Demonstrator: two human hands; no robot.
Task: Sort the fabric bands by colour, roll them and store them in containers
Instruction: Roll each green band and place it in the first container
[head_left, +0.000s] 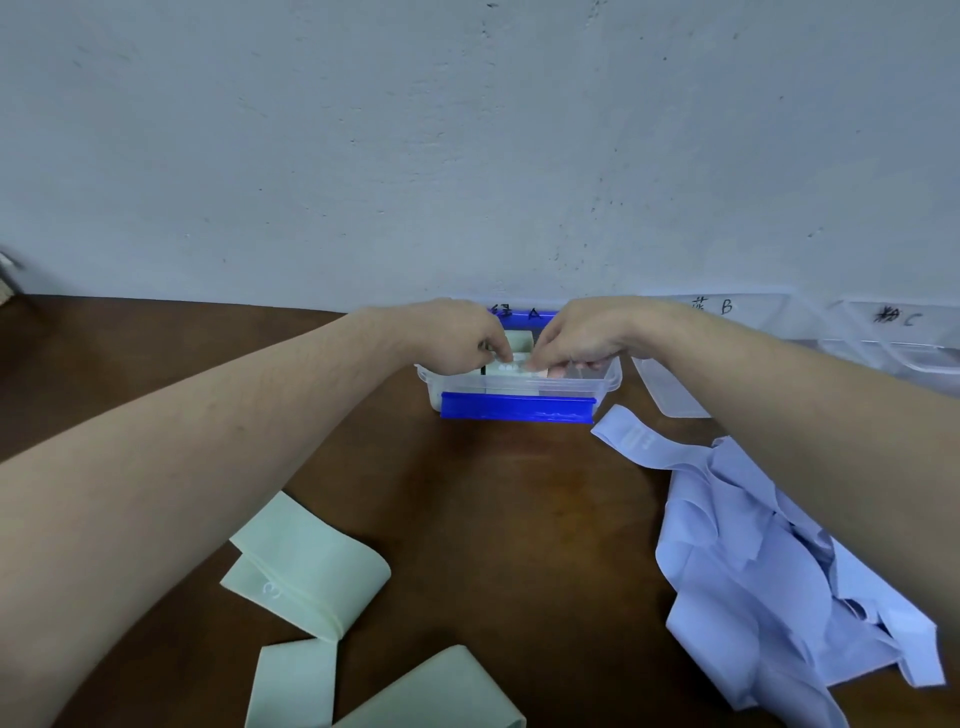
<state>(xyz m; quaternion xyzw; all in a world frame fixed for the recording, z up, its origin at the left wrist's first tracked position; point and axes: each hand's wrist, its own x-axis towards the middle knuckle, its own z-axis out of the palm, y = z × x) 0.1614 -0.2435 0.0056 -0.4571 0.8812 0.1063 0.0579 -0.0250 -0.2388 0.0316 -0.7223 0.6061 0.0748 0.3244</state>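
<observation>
Nearest you, loose green bands (306, 566) lay on the table (493, 519), with the blue pile (769, 561) to your right. Farther off, your left hand (457, 338) and right hand (582, 335) curled into the clear box (519, 387), pinching a rolled green band (511, 369). You were storing it; next, probably, seat it snugly, then roll another.

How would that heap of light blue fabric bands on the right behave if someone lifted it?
The heap of light blue fabric bands would probably go floppy: it lies crumpled in soft folds. It likely weighs little, since the strips look thin. Loose ends trail out over the brown wooden table, so single bands may dangle or slip free rather than rise together.
</observation>
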